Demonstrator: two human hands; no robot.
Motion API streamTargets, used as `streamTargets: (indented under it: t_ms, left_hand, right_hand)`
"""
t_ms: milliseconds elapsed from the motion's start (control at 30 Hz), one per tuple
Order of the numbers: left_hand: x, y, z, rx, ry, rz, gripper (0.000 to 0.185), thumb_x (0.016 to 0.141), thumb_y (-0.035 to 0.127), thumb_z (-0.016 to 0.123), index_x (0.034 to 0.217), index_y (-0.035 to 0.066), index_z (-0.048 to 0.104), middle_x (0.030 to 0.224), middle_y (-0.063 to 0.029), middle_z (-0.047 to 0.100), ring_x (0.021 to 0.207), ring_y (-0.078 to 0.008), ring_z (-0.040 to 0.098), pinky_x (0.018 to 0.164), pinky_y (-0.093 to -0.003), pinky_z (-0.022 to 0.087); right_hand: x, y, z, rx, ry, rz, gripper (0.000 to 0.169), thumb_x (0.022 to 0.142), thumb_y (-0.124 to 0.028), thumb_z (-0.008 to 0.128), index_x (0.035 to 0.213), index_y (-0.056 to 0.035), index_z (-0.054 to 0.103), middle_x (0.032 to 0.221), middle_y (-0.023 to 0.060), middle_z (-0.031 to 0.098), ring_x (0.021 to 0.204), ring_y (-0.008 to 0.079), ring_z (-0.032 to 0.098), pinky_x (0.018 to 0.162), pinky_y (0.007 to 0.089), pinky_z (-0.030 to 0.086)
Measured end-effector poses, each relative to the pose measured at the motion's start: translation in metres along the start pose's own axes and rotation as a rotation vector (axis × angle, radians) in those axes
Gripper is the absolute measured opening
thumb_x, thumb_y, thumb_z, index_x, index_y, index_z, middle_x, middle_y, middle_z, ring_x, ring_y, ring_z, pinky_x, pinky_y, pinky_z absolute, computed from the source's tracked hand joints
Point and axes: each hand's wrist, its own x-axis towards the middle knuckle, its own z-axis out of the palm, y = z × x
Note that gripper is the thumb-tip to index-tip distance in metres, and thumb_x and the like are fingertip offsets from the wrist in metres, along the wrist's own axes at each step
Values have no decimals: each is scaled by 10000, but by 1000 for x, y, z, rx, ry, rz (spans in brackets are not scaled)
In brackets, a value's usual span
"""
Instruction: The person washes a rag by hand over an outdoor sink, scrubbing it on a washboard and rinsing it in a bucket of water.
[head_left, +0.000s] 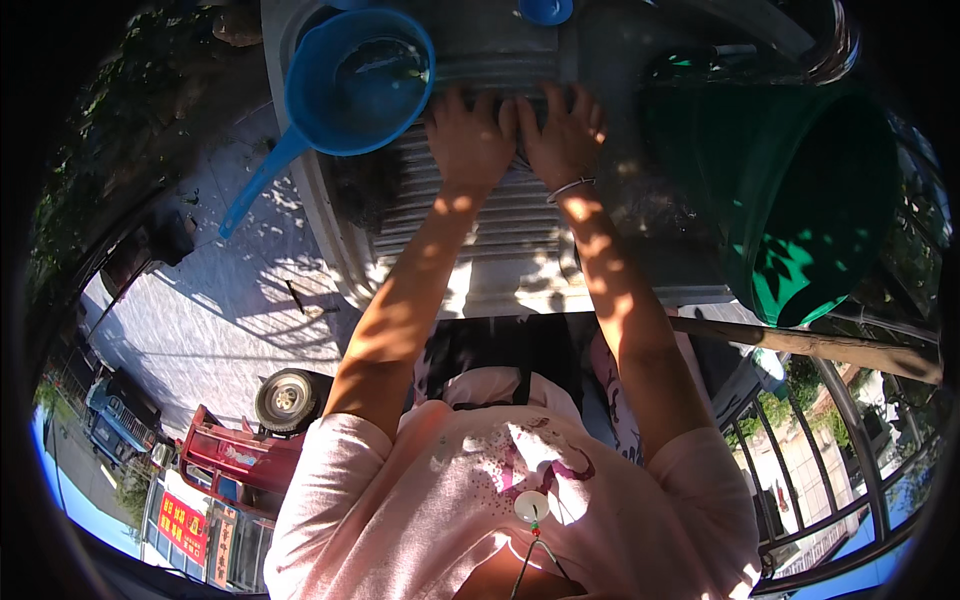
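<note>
My left hand (471, 142) and my right hand (562, 139) are side by side, palms down, over the ribbed washboard surface (480, 214) of a grey wash basin. The fingers point away from me, thumbs close together. Shadow darkens the fingertips, and whether any cloth lies under them cannot be told. A bracelet is around my right wrist. Left of my left hand, a blue plastic dipper (296, 97) with some liquid in it rests at the basin's left side, its handle sticking out over the edge. A dark, unclear patch (367, 184) lies below the dipper.
A large green plastic bucket (697, 150) lies tilted at the right, its mouth towards me. A small blue bowl (546, 9) is at the far edge. A wooden pole (810, 343) and metal railing (847, 420) are at lower right. A red vehicle (244, 457) stands at lower left.
</note>
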Motion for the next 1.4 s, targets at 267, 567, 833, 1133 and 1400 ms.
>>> streamTargets:
  t_ms: [267,567,833,1133,1400]
  left_hand:
    - [-99,-34,15,-146,118,277,133,841,174,508,826,70,589,907,-129,552,905,-310,481,831,-492,363]
    - [-43,-30,6,-46,-117,317,201,787,265,508,770,74,570,828,-104,539,803,-284,504,725,-440,368]
    - [-20,-10,-7,65,-118,160,186,855,212,531,881,60,636,914,-112,636,894,-306,581,792,-448,436]
    - [16,-4,6,26,87,30,241,889,281,572,966,79,677,1015,-137,630,929,-333,565,811,-461,448]
    - [-92,-12,3,-183,180,271,171,864,192,491,868,52,590,963,-148,561,923,-314,468,857,-456,341]
  right_hand:
    - [-110,-4,-12,272,-48,-25,254,829,-305,516,789,-76,618,970,115,596,884,310,522,804,456,372]
    - [-52,9,0,316,-148,-194,192,775,-206,517,625,-90,489,675,93,494,634,289,480,588,413,412]
    - [-18,3,-22,231,-163,-132,208,847,-250,560,749,-74,611,822,105,610,812,319,577,732,434,463]
    - [20,29,-4,59,-29,151,365,839,-374,647,1032,-64,644,1153,184,556,1040,369,536,918,465,410]
    - [-119,-9,-15,310,122,-24,240,826,-293,596,938,-84,636,1016,119,568,947,303,477,847,457,371]
